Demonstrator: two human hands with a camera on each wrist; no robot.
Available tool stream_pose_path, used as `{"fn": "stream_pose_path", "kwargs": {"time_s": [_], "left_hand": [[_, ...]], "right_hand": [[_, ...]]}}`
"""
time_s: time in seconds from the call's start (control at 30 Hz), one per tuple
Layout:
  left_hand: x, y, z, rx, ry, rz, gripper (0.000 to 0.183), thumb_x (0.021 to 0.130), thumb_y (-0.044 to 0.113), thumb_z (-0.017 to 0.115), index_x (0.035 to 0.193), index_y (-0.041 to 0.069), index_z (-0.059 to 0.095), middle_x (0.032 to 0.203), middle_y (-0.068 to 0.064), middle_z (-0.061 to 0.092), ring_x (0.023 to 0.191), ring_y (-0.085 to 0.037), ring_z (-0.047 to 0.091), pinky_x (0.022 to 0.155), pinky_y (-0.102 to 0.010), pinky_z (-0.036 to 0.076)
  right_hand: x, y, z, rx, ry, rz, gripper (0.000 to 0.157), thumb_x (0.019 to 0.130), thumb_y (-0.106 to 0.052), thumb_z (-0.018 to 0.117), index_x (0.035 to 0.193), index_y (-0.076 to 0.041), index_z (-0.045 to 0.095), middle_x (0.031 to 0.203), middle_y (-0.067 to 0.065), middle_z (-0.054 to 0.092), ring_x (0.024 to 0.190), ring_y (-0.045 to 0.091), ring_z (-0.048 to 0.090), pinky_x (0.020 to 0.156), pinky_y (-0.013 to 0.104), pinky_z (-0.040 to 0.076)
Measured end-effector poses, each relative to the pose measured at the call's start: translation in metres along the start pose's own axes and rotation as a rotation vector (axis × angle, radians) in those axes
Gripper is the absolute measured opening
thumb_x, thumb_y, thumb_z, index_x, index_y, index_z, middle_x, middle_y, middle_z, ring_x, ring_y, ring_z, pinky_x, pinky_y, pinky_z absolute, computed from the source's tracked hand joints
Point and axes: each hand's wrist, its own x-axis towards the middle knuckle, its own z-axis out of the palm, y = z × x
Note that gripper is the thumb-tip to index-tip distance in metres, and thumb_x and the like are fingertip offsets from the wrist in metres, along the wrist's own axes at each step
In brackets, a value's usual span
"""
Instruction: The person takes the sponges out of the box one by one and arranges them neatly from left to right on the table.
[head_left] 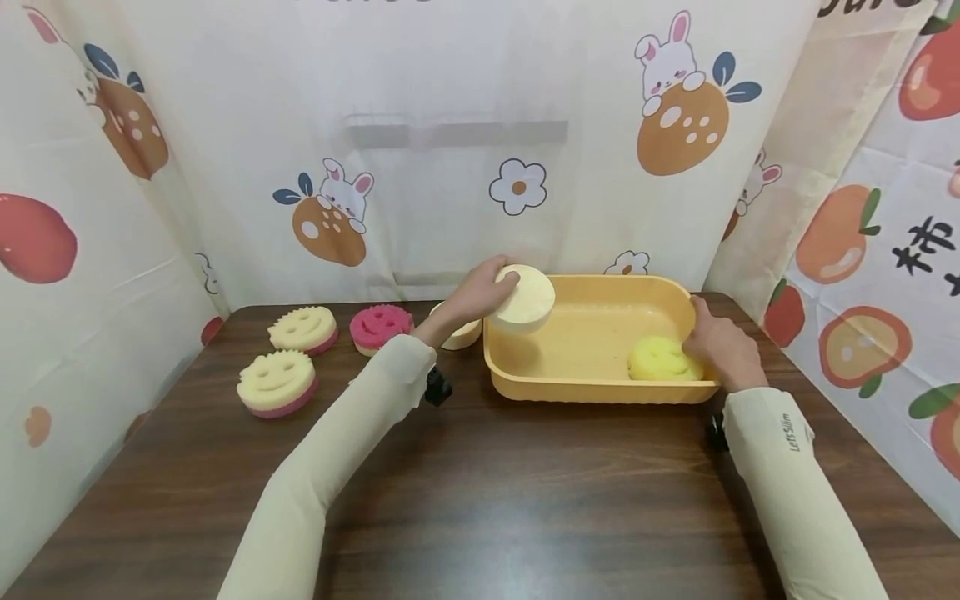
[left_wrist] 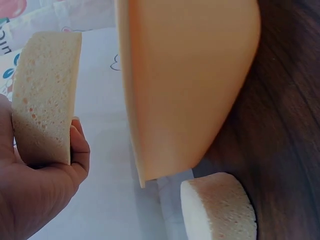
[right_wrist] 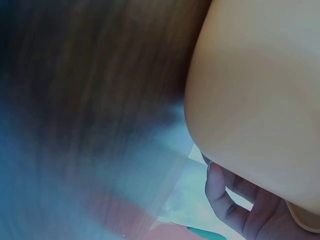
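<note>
My left hand (head_left: 480, 293) grips a round cream sponge (head_left: 525, 300) above the left end of a yellow-orange plastic tray (head_left: 555, 389). In the left wrist view, the fingers and thumb wrap the porous sponge (left_wrist: 45, 100), clear of the tray wall (left_wrist: 195, 80). A second round cream sponge (left_wrist: 220, 207) lies on the table beside the tray, partly behind the left hand in the head view. At the tray's right end, my right hand (head_left: 723, 346) holds the rim, its fingers (right_wrist: 217, 187) against the outer wall. Inside, near that hand, sits a yellow smiley-face sponge (head_left: 663, 360).
Two cream-topped smiley sponges with pink undersides, a rear one (head_left: 303, 327) and a front one (head_left: 276, 382), lie at the left on the dark wooden table (head_left: 510, 500). A pink-topped smiley sponge (head_left: 380, 325) is nearer the tray. Printed curtains (head_left: 450, 192) enclose the back and sides.
</note>
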Motion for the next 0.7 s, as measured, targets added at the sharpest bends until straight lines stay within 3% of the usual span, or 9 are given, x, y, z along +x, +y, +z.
{"fn": "stream_pose_path", "kwargs": {"time_s": [0.17,0.47,0.7], "left_hand": [[-0.009,-0.004,-0.003,-0.004,-0.005,-0.016,0.041,0.104,0.032,0.04,0.135,0.009,0.052,0.116,-0.011,0.061,0.095,-0.02,0.058,0.094,-0.035,0.047],[-0.022,-0.017,-0.01,-0.05,0.008,-0.014,0.038,0.104,0.03,0.038,0.13,0.006,0.052,0.099,-0.011,0.059,0.068,-0.014,0.055,0.07,-0.026,0.048],[-0.033,-0.027,-0.017,-0.089,0.035,-0.044,0.04,0.104,0.03,0.036,0.134,0.008,0.052,0.104,-0.01,0.06,0.071,-0.011,0.055,0.073,-0.024,0.047]], "right_hand": [[0.0,0.0,0.001,0.002,-0.005,-0.005,0.079,0.092,-0.018,0.045,0.158,-0.006,0.004,0.12,0.04,0.054,0.085,0.042,0.059,0.064,0.052,0.045],[-0.001,-0.002,-0.001,-0.006,-0.007,-0.005,0.078,0.092,-0.019,0.044,0.158,-0.005,0.003,0.12,0.041,0.054,0.086,0.043,0.06,0.066,0.054,0.044],[-0.001,0.0,-0.002,-0.005,-0.014,-0.002,0.079,0.092,-0.019,0.043,0.158,-0.005,0.002,0.119,0.04,0.054,0.083,0.042,0.059,0.063,0.05,0.044]]}}
